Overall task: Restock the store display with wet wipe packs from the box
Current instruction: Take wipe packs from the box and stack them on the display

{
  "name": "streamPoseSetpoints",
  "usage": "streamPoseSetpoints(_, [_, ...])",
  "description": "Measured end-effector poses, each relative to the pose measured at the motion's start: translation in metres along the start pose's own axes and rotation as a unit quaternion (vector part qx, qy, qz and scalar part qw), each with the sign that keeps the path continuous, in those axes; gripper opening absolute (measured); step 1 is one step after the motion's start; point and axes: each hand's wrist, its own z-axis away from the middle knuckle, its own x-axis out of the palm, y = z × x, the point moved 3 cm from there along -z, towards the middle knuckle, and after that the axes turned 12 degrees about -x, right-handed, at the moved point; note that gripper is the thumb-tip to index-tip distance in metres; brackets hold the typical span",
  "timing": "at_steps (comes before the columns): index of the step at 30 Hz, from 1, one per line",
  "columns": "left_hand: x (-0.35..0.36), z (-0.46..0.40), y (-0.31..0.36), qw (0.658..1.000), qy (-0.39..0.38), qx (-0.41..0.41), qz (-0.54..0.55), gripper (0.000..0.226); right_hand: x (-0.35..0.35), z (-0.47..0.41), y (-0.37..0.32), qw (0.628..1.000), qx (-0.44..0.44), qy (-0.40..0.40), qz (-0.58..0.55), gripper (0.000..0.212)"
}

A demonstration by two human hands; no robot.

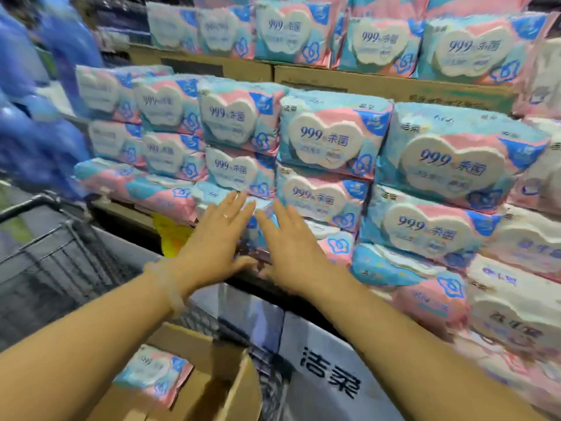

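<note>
My left hand (217, 238) and my right hand (291, 247) lie flat, fingers straight, side by side against a wet wipe pack (258, 221) low in the display stack (328, 141). The pack is pink and blue and mostly hidden behind my hands. Around it stand rows of the same packs, stacked two and three high. Below my left arm, an open cardboard box (212, 384) holds one more wet wipe pack (153, 375).
A dark wire shopping cart (69, 253) carries the box at lower left. Cardboard cases (379, 83) form an upper shelf with more packs on top. Blue packaged goods (36, 117) hang at far left. A grey display base (328, 375) with printed characters sits below.
</note>
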Motion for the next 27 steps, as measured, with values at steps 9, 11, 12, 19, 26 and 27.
streamPoseSetpoints(9, [0.059, 0.181, -0.176, 0.888, -0.337, -0.289, -0.121, 0.105, 0.182, -0.064, -0.113, 0.966, -0.091, -0.235, -0.059, 0.089])
streamPoseSetpoints(11, [0.072, 0.211, -0.202, 0.864, -0.365, -0.325, -0.118, 0.107, 0.212, -0.071, -0.133, 0.957, -0.093, -0.263, -0.080, 0.091])
streamPoseSetpoints(12, [0.079, 0.223, -0.214, 0.854, -0.376, -0.341, -0.112, 0.107, 0.227, -0.075, -0.140, 0.952, -0.090, -0.278, -0.094, 0.091])
streamPoseSetpoints(19, [0.158, 0.272, -0.277, 0.808, -0.442, -0.387, -0.045, 0.102, 0.325, -0.089, -0.159, 0.918, -0.001, -0.362, -0.163, 0.096])
streamPoseSetpoints(26, [0.284, 0.278, -0.333, 0.775, -0.489, -0.396, 0.064, 0.108, 0.452, -0.101, -0.148, 0.890, 0.165, -0.363, -0.221, 0.094])
streamPoseSetpoints(27, [0.302, 0.276, -0.338, 0.766, -0.495, -0.402, 0.086, 0.109, 0.470, -0.103, -0.146, 0.885, 0.193, -0.354, -0.231, 0.093])
